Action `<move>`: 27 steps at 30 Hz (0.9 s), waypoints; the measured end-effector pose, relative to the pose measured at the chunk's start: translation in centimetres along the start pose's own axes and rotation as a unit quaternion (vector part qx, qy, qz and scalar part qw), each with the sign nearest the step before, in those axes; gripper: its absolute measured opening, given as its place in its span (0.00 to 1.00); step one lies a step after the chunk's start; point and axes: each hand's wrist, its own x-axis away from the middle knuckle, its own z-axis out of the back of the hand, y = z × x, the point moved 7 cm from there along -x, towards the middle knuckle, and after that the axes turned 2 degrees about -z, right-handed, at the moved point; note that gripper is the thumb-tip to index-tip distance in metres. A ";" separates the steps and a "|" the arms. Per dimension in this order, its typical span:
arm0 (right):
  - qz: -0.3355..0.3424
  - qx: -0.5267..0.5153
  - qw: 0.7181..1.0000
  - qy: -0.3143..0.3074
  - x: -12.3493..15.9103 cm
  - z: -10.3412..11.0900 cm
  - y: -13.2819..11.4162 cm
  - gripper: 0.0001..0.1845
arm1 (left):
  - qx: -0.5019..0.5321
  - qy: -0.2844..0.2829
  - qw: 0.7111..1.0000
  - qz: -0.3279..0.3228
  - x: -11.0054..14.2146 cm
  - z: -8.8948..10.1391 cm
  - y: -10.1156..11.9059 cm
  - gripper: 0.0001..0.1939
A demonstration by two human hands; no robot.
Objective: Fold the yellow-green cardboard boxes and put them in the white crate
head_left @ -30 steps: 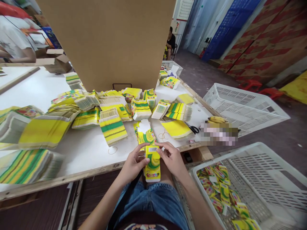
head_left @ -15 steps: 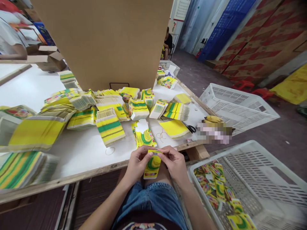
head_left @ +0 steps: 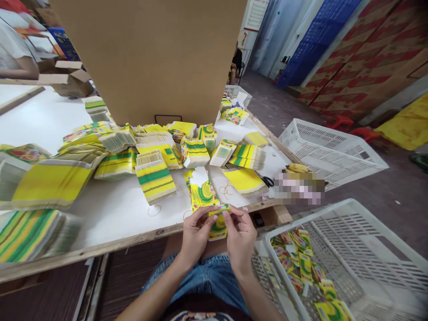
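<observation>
Between my two hands is a small yellow and green printed carton (head_left: 218, 228), held over my lap at the table's front edge. My left hand (head_left: 198, 229) pinches its left side with thumb and fingers. On the opposite side my right hand (head_left: 241, 232) grips it the same way, both thumbs near the upper end. Part of the carton is hidden behind the fingers. Just beyond my hands lie flat printed cartons (head_left: 203, 192) with a white flap at the far end. A banded-looking stack of yellow and green cartons (head_left: 155, 176) stands to their left.
Several more carton stacks (head_left: 53, 183) cover the table (head_left: 110, 218). Black-handled scissors (head_left: 267, 180), rubber bands (head_left: 226, 191) and bananas (head_left: 297, 168) lie toward the right. A white crate (head_left: 364, 249) beside me contains small cartons. A large cardboard box (head_left: 150, 58) rises behind the stacks.
Both hands have tilted the carton, so its upper end now shows a folded printed flap. My right hand has turned more upright and my forearms have shifted slightly.
</observation>
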 end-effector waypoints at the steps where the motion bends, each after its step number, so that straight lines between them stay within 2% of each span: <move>1: 0.014 0.021 1.000 -0.005 -0.2 0.5 -0.6 0.15 | -0.004 -0.017 1.000 0.002 0.0 -0.2 0.0 0.10; 4: 0.105 0.142 0.984 0.016 -1.6 4.2 -4.0 0.15 | -0.047 -0.072 0.996 -0.012 -0.2 -0.4 0.2 0.16; 5: 0.156 0.203 0.965 0.055 -2.1 6.2 -5.6 0.14 | -0.080 -0.078 0.993 -0.025 -0.5 0.0 0.3 0.18; 7: 0.239 0.334 0.903 0.128 -3.0 9.5 -8.5 0.14 | -0.164 -0.065 0.983 -0.053 -1.1 1.1 0.2 0.19; 8: 0.270 0.380 0.872 0.149 -3.5 10.4 -9.3 0.14 | -0.203 -0.054 0.976 -0.062 -1.5 1.8 0.0 0.18; 9: 0.289 0.405 0.854 0.150 -3.9 10.8 -9.5 0.15 | -0.232 -0.048 0.969 -0.064 -1.9 2.3 -0.3 0.16; 11: 0.298 0.414 0.854 0.101 -4.9 9.4 -8.1 0.15 | -0.267 -0.053 0.961 -0.054 -2.4 3.0 -1.3 0.14; 13: 0.270 0.395 0.878 0.015 -5.7 5.9 -4.8 0.13 | -0.278 -0.068 0.957 -0.040 -2.5 3.1 -2.2 0.13; 15: 0.214 0.380 0.898 -0.055 -6.3 1.8 -0.9 0.11 | -0.277 -0.080 0.957 -0.033 -2.4 3.1 -2.7 0.12; 18: 0.149 0.338 0.926 -0.081 -6.8 -2.3 2.8 0.08 | -0.275 -0.086 0.957 -0.031 -2.2 3.1 -3.0 0.13; 20: 0.141 0.315 0.935 -0.077 -6.9 -3.2 3.4 0.07 | -0.268 -0.087 0.959 -0.029 -2.2 3.2 -3.0 0.12; 23: 0.132 0.280 0.948 -0.073 -7.0 -2.7 3.0 0.10 | -0.245 -0.076 0.966 -0.023 -2.1 3.5 -2.7 0.10; 27: 0.085 0.203 0.971 -0.092 -6.0 -1.8 2.6 0.15 | -0.197 -0.003 0.980 -0.012 -2.2 4.3 -1.9 0.13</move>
